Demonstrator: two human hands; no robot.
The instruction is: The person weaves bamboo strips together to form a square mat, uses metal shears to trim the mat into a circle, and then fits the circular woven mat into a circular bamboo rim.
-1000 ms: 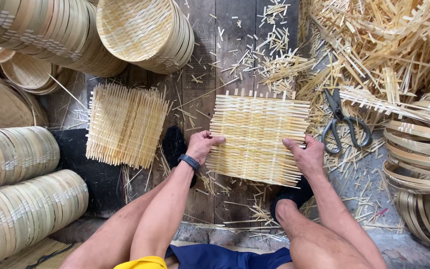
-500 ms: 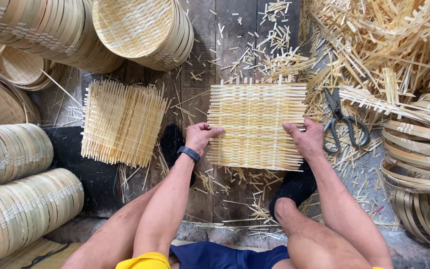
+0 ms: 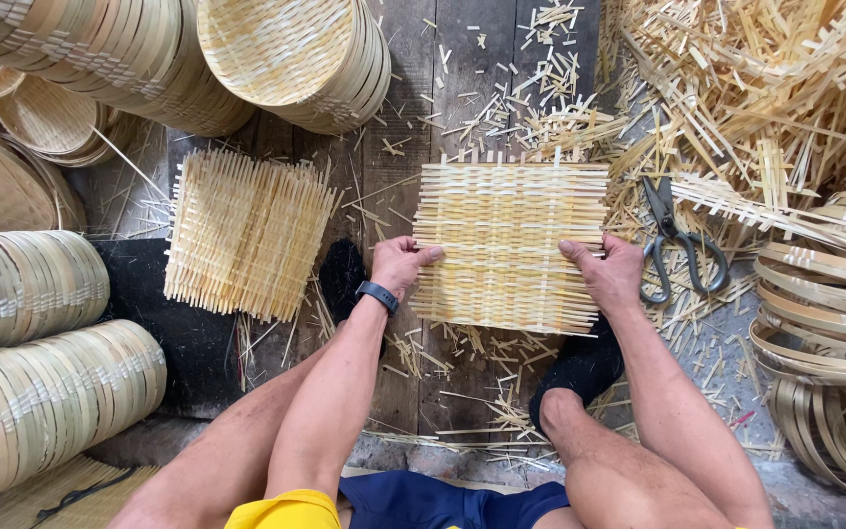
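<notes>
The woven bamboo mat (image 3: 511, 245) lies flat on the plank floor (image 3: 413, 167), near its middle, between the person's knees and the stacked round trays (image 3: 296, 59) at the far edge. Since a second ago the mat has slid a little farther from the body and squared up, its strips now running level across the boards; that suggests the weave is being straightened rather than added to.

The left hand (image 3: 399, 264) presses on the mat's left edge, fingers bent with the tips on the strips; whether it pinches a strip or only pushes against it is hard to tell from above. The right hand (image 3: 607, 269) lies half open on the right edge, thumb on top and fingers flat, holding the mat down without gripping anything.

A second, looser mat (image 3: 247, 230) lies well apart toward the floor's left edge. Scissors (image 3: 678, 240) rest just beside the right hand, among offcut strips (image 3: 736, 88) heaped at the far right corner.
</notes>
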